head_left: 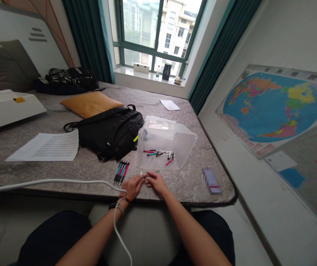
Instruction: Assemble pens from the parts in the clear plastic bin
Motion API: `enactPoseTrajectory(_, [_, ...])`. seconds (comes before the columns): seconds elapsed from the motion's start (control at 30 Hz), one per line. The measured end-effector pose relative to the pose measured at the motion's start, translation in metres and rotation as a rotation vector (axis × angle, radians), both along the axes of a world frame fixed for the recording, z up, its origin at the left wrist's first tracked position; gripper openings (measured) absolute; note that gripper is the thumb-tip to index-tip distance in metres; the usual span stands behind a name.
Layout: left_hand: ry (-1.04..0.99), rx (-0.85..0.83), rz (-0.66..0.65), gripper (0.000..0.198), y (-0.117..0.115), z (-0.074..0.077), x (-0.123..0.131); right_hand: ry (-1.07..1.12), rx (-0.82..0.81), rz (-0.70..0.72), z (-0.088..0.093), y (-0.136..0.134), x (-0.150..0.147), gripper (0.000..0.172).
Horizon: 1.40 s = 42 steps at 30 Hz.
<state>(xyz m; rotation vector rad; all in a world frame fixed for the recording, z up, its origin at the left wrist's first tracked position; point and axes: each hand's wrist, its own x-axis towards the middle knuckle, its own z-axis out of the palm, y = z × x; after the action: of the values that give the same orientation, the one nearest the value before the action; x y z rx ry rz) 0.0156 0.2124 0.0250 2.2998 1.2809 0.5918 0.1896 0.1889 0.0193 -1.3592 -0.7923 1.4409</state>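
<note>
Close together at the mattress's front edge are my left hand [133, 186] and my right hand [156, 183], fingertips nearly touching. The fingers of both are closed around something small that I cannot make out; a short white tip shows above the left fingers. Just beyond them lies a clear plastic box [166, 129], tipped with its opening toward me, with several pens and pen parts [158, 153] in red, teal, black and white inside. Left of my left hand, several assembled red, teal and black pens [121, 172] lie side by side.
A black backpack [111, 133] and an orange cushion [92, 103] lie behind left. Printed paper [50, 146] is at the left, a pixelated phone-like object [212, 181] at the right. A white cable [64, 181] crosses from the left over my left wrist. The mattress edge [208, 204] is near.
</note>
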Motion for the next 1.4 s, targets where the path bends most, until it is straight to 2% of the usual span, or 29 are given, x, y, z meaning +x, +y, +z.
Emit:
enactPoseTrajectory(0.3, [0.014,0.023,0.000,0.033,-0.001,0.001,0.000,-0.087,0.017,-0.029,-0.010,0.000,-0.007,0.037])
enactPoseTrajectory(0.6, [-0.001,-0.008,0.048,0.033,0.000,-0.001,0.002,-0.149,0.045,-0.052,-0.007,-0.003,-0.009,0.041])
enactPoseTrajectory(0.7, [0.002,-0.022,0.099,0.035,0.001,-0.002,0.002,-0.131,0.048,-0.091,-0.006,-0.007,-0.004,0.043])
enactPoseTrajectory(0.83, [-0.001,-0.032,0.094,0.034,0.001,-0.001,0.002,-0.189,0.037,-0.054,-0.001,-0.014,0.018,0.041])
enactPoseTrajectory(0.9, [-0.004,-0.048,0.088,0.033,0.001,-0.001,0.002,-0.339,0.037,-0.032,0.007,-0.011,0.037,0.037])
enactPoseTrajectory(0.97, [-0.010,-0.063,0.087,0.033,0.001,0.000,0.003,-0.579,0.058,-0.015,0.019,0.000,0.057,0.031])
enactPoseTrajectory(1.03, [-0.019,-0.065,0.090,0.033,0.001,-0.001,0.003,-0.874,0.077,0.027,0.034,0.019,0.074,0.024])
enactPoseTrajectory(1.13, [-0.022,-0.056,0.093,0.032,0.002,-0.002,0.003,-1.318,0.021,0.194,0.056,0.057,0.093,0.019])
enactPoseTrajectory(1.27, [-0.020,-0.042,0.087,0.032,0.003,-0.004,0.003,-1.528,-0.101,0.231,0.073,0.105,0.111,0.022])
enactPoseTrajectory(1.4, [-0.031,-0.059,0.087,0.031,0.003,-0.006,0.003,-1.638,-0.228,0.260,0.075,0.133,0.125,0.021])
